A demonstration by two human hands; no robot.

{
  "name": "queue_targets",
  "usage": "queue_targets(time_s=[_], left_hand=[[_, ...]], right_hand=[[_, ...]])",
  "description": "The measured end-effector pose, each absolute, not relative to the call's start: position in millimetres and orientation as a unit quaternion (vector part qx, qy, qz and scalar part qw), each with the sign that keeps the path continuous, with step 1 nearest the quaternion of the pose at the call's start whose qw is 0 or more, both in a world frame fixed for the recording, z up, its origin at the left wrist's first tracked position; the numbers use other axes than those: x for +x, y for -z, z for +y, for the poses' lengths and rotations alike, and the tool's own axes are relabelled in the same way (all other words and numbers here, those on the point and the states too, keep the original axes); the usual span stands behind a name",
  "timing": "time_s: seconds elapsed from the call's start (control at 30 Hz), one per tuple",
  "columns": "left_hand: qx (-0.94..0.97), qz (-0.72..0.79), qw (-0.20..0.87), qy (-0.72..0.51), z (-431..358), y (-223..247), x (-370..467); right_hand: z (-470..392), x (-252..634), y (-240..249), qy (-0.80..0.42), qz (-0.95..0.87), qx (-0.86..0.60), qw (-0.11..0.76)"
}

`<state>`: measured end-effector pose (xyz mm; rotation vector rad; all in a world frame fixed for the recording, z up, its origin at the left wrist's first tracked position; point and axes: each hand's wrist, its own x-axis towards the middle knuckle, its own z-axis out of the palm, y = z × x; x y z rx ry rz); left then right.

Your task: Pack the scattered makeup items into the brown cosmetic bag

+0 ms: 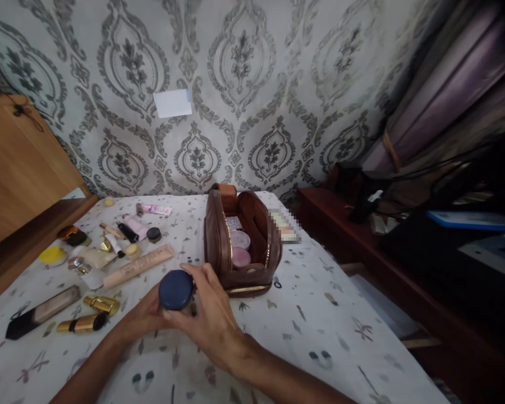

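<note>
A round jar with a dark blue lid point(175, 289) is held between both hands, in front of the brown bag. My right hand point(212, 314) grips its right side, thumb at the near edge and fingers at the far side. On the jar's left is my left hand point(145, 311), closed against it, its fingers partly hidden. The brown leather cosmetic bag point(215, 247) stands unzipped just beyond my right hand. Inside it show a pink round container point(240, 257), a pale round container point(239, 239) and a glittery item point(233, 223).
Several cosmetics lie to the left, among them a beige tube point(138, 266), a dark-capped bottle point(44, 311), a gold tube point(82, 323) and a yellow-lidded jar point(53, 256). A wooden cabinet point(25, 168) borders the left; a dark red desk point(345, 230) stands right. Behind is a patterned wall point(239, 140).
</note>
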<state>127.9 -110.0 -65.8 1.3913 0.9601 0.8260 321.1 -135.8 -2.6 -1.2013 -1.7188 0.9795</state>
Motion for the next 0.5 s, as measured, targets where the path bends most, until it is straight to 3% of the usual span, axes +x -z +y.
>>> queue_targets(time_s=[0.27, 0.5], left_hand=[[0.634, 0.367, 0.588, -0.343, -112.6, 57.3, 139.5], [0.61, 0.3, 0.643, -0.353, -106.6, 65.3, 146.6]], right_hand=[[-128.3, 336.4, -24.5, -0.3, -0.793, -0.465, 0.255], [-126.1, 360.7, -47.2, -0.338, -0.759, -0.459, 0.314]])
